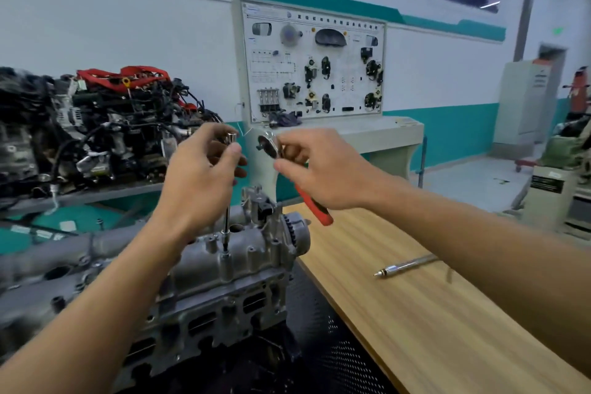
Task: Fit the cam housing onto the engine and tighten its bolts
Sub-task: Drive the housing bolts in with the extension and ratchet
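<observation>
We see the cam housing (224, 253), a grey cast-metal piece with bosses and bolt holes, seated on top of the engine (204, 313), which stands just off the left edge of the wooden desk (431, 313). Our left hand (198, 182) pinches the top of a long extension bar (227, 217) standing upright with its tip on a bolt (224, 254) in the housing. Our right hand (323, 169) grips a ratchet (271, 145) with a red handle, its head held just beside the bar's top, apart from it. A silver rod-like tool (406, 265) lies on the desk near its left edge.
</observation>
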`<state>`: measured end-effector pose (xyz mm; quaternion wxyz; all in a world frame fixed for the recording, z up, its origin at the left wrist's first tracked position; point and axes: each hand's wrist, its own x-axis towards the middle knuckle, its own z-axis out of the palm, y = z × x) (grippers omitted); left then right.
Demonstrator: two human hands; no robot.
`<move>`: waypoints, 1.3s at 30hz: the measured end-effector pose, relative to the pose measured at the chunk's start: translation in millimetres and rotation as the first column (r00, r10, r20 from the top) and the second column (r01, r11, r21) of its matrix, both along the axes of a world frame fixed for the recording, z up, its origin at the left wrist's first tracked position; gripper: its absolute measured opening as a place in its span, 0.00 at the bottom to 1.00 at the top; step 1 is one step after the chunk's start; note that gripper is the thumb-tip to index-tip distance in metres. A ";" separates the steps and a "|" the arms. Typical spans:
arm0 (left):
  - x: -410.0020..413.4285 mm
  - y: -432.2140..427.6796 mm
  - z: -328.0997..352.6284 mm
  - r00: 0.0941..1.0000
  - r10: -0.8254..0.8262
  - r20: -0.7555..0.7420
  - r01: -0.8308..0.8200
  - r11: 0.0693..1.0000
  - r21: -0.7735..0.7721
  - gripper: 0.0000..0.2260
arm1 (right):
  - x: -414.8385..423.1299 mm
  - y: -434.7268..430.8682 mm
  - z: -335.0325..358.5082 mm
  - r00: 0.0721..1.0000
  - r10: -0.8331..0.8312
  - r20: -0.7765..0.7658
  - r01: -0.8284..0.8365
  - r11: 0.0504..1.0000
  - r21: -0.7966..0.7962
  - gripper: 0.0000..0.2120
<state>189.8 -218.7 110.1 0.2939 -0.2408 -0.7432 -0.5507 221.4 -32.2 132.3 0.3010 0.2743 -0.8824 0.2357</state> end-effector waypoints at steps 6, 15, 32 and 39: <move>0.0 -12.6 1.2 0.998 -0.054 0.015 0.054 0.999 0.007 0.06 | -13.3 -31.1 57.6 0.991 0.061 -0.118 -0.044 0.989 0.141 0.14; -3.3 -20.5 2.6 0.998 -0.058 0.039 0.059 0.998 -0.001 0.10 | -12.5 -35.8 80.3 0.983 0.000 -0.185 0.096 0.855 0.510 0.08; -13.6 -14.5 -1.8 1.000 -0.008 0.014 0.007 0.998 0.061 0.06 | 4.4 -66.0 95.2 0.986 -0.134 -0.099 0.166 0.736 0.657 0.08; -15.2 -2.8 -2.3 0.999 0.039 -0.035 -0.039 0.999 0.018 0.07 | -5.6 -73.7 94.0 0.953 -0.293 0.072 0.227 0.853 0.470 0.12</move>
